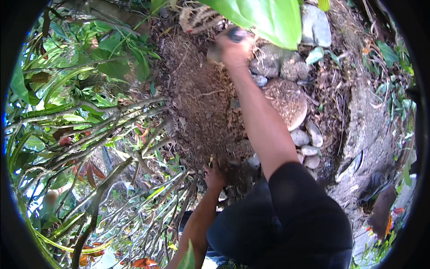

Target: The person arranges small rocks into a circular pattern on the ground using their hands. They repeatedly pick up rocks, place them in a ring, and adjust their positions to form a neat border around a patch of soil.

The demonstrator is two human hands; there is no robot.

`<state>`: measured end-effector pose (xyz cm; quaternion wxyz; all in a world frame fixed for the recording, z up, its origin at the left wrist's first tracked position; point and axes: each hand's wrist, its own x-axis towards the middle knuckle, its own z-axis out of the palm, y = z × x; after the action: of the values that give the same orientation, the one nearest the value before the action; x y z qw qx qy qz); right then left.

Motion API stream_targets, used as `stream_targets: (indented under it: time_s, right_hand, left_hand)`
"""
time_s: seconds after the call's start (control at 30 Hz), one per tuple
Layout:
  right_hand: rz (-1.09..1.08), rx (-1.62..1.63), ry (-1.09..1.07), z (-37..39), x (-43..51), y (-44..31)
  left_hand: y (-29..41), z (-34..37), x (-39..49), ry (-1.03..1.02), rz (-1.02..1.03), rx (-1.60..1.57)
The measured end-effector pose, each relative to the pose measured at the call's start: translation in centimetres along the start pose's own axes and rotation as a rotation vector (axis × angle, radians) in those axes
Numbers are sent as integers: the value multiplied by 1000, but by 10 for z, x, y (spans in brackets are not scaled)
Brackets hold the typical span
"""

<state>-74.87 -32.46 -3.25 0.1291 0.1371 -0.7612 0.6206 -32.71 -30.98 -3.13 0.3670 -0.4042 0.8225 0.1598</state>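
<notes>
My right hand [233, 48] reaches to the far end of a patch of bare brown soil [198, 101]. It is blurred and closed around a dark-ended object [238, 34], probably a hand tool, whose shape I cannot make out. A blurred grey-brown piece shows at the left of its fingers. Fine roots hang in the loosened soil just below that hand. Nearer to me, my left hand [215, 176] rests on the soil at the near edge of the patch, its fingers somewhat spread. Between my arms is my dark-clothed knee [240, 228].
Grey stones [267, 60] and a broad, soil-covered round stone [285, 101] border the patch on the right, with several pale cobbles [300, 138] nearer. Woody shrub stems [134, 114] crowd the left. A large green leaf [268, 20] hangs near my right hand. A grey rock surface [366, 111] runs along the right.
</notes>
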Motion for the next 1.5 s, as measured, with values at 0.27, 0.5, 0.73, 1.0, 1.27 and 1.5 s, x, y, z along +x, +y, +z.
stream_targets:
  time_s: [0.27,0.5,0.73,1.0,1.27,1.5]
  right_hand:
    - [-256,-700,-137,19,3,-10]
    - [728,771,4,30,-15,-29]
    - [619,824,-40,60,-15,-14]
    - [639,1271,253,94,-37,4]
    - [654,557,-17,62,-38,-48]
    - [620,723,2,58,-51,-54]
  left_hand:
    - [1,-4,-2,-23,-24,-8]
    - [3,0,1,-31,-68,38]
    - [3,0,-5,-25,-33,52]
    - [12,-12,0,-83,-116,23]
    - [-1,4,1,-50,-66,42]
    - [-5,5,0,-31,-29,11]
